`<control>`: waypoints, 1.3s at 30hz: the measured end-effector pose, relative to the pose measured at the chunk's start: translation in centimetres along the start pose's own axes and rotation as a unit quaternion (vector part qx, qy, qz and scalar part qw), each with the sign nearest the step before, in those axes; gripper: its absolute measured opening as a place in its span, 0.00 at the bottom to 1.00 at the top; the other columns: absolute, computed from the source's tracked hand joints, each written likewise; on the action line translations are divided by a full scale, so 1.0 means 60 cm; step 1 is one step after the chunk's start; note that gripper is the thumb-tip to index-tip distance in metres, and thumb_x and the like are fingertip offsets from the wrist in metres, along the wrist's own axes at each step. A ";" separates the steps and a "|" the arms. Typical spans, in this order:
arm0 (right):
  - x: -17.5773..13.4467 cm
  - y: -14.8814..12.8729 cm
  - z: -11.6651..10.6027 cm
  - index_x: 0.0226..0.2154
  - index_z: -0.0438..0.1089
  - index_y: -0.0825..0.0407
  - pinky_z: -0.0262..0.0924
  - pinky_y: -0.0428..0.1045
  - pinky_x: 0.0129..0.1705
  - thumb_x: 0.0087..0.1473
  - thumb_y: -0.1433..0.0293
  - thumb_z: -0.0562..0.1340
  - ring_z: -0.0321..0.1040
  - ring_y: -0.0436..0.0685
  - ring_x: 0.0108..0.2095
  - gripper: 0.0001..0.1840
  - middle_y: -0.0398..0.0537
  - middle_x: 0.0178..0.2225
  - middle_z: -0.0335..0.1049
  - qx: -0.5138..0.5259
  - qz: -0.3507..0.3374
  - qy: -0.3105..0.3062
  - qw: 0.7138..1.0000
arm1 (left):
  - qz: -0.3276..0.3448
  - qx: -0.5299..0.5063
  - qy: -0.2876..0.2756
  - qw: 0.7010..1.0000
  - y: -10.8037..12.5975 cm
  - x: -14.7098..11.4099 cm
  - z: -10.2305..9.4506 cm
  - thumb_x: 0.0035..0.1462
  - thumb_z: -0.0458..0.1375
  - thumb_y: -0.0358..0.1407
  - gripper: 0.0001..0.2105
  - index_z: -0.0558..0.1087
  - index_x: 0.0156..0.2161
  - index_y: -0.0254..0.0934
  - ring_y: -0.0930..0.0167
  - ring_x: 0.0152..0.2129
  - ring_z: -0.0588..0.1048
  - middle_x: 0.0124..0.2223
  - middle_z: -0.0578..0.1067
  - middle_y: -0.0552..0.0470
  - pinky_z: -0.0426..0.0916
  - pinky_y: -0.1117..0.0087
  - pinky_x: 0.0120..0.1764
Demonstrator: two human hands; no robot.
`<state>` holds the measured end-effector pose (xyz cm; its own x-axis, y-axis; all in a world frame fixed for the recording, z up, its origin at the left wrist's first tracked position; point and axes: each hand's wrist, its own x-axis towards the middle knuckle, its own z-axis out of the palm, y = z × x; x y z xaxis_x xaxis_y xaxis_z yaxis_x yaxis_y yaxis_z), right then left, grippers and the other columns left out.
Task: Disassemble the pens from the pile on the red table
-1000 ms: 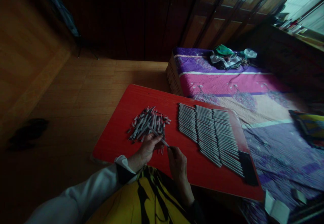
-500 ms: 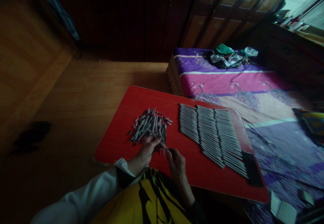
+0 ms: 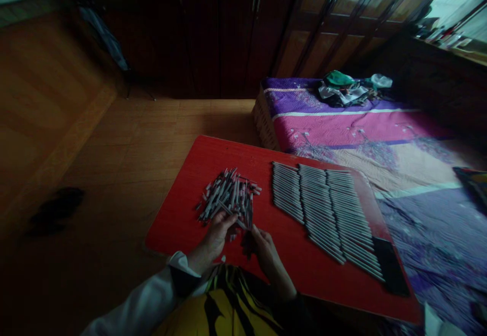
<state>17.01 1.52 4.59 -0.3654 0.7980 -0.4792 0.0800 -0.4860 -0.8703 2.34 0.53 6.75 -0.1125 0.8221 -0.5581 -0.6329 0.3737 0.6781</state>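
My left hand [image 3: 213,237] pinches a thin grey pen-like stick [image 3: 227,209], which slants from upper left to lower right over the table. At the stick's lower right end, my right hand [image 3: 265,255] has its fingers closed around it, the fingertips partly in shadow. Just beyond my left hand lies a loose pile of similar sticks [image 3: 224,189], some with pinkish or pale ends. To the right, more grey sticks [image 3: 317,207] lie side by side in three columns. A small white piece [image 3: 223,258] shows below my left hand.
The red table [image 3: 178,204] carries everything. A flat black object [image 3: 391,267] lies at its right end. Behind and to the right is a bed [image 3: 342,123] with a bundle of cloth and bags [image 3: 344,87]. Dark cabinets [image 3: 236,37] line the far wall.
The view has shifted slightly, so the table sits lower in it. Both hands stay together at the stick. A small white piece now shows below my left hand.
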 end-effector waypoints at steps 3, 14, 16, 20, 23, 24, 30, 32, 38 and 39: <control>0.068 0.009 -0.024 0.27 0.66 0.57 0.59 0.45 0.18 0.50 0.46 0.46 0.65 0.52 0.18 0.31 0.48 0.19 0.67 -0.195 0.028 0.097 0.976 | 0.004 -0.014 0.027 1.000 -0.002 -0.004 -0.007 0.44 0.63 0.37 0.14 0.69 0.36 0.33 0.74 0.21 0.72 0.31 0.75 0.51 0.65 0.76 0.22; 0.253 0.007 -0.055 0.36 0.71 0.55 0.57 0.54 0.42 0.46 0.56 0.59 0.66 0.64 0.44 0.20 0.60 0.38 0.72 -0.377 0.044 0.238 0.894 | -0.015 -0.024 0.141 0.990 -0.014 -0.042 -0.036 0.38 0.66 0.36 0.15 0.70 0.33 0.34 0.71 0.25 0.74 0.30 0.75 0.52 0.67 0.73 0.24; 0.252 0.006 -0.055 0.36 0.71 0.54 0.58 0.53 0.41 0.46 0.56 0.58 0.67 0.63 0.43 0.20 0.59 0.37 0.72 -0.380 0.034 0.235 0.894 | -0.011 -0.032 0.150 0.988 -0.011 -0.044 -0.041 0.38 0.66 0.35 0.15 0.70 0.33 0.34 0.70 0.26 0.74 0.30 0.75 0.52 0.67 0.72 0.25; 0.216 -0.004 -0.056 0.33 0.72 0.55 0.60 0.49 0.34 0.48 0.55 0.55 0.70 0.60 0.35 0.21 0.53 0.30 0.73 -0.359 -0.010 0.205 0.911 | 0.013 -0.057 0.152 0.987 0.002 -0.034 -0.041 0.37 0.67 0.34 0.16 0.70 0.33 0.34 0.72 0.25 0.74 0.30 0.75 0.52 0.67 0.73 0.26; 0.155 -0.013 -0.044 0.30 0.71 0.57 0.59 0.46 0.29 0.49 0.56 0.55 0.69 0.57 0.29 0.21 0.50 0.26 0.72 -0.328 -0.059 0.157 0.930 | 0.037 -0.058 0.140 0.988 0.019 -0.019 -0.027 0.38 0.66 0.35 0.16 0.70 0.34 0.32 0.71 0.26 0.74 0.31 0.76 0.50 0.66 0.74 0.25; 0.131 -0.016 -0.038 0.31 0.71 0.58 0.59 0.46 0.28 0.50 0.56 0.55 0.69 0.56 0.28 0.21 0.50 0.26 0.72 -0.316 -0.074 0.139 0.935 | 0.049 -0.056 0.128 0.989 0.025 -0.014 -0.020 0.39 0.66 0.35 0.16 0.70 0.35 0.32 0.71 0.26 0.74 0.31 0.76 0.50 0.66 0.74 0.25; 0.006 -0.043 -0.014 0.35 0.70 0.57 0.59 0.45 0.26 0.52 0.61 0.56 0.67 0.54 0.25 0.16 0.49 0.26 0.72 -0.233 -0.170 0.078 0.954 | 0.113 -0.020 0.111 0.987 0.044 0.001 0.031 0.41 0.64 0.38 0.14 0.69 0.32 0.32 0.72 0.22 0.73 0.27 0.74 0.51 0.66 0.73 0.25; -0.011 -0.054 -0.016 0.33 0.71 0.56 0.59 0.45 0.27 0.52 0.62 0.57 0.66 0.53 0.25 0.14 0.49 0.26 0.71 -0.241 -0.189 0.094 0.947 | 0.130 0.009 0.096 0.987 0.039 0.000 0.039 0.43 0.63 0.39 0.13 0.70 0.33 0.32 0.73 0.22 0.73 0.27 0.74 0.51 0.66 0.73 0.25; -0.023 -0.071 -0.027 0.31 0.71 0.55 0.58 0.45 0.27 0.52 0.64 0.57 0.66 0.52 0.25 0.12 0.48 0.25 0.71 -0.268 -0.221 0.115 0.931 | 0.140 0.046 0.061 0.987 0.020 -0.008 0.045 0.44 0.63 0.39 0.13 0.71 0.34 0.32 0.73 0.23 0.73 0.29 0.75 0.50 0.66 0.75 0.26; -0.025 -0.071 -0.027 0.31 0.71 0.56 0.58 0.44 0.27 0.52 0.64 0.57 0.66 0.52 0.25 0.12 0.47 0.25 0.71 -0.268 -0.225 0.118 0.929 | 0.143 0.043 0.059 0.987 0.019 -0.008 0.046 0.44 0.63 0.39 0.13 0.71 0.34 0.32 0.73 0.23 0.73 0.29 0.75 0.51 0.66 0.75 0.26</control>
<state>18.71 3.00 8.85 -0.2654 0.9641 -0.0101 0.4423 0.1125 -0.8898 3.81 1.74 9.11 -0.3684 0.8458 -0.3859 -0.4956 0.1725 0.8513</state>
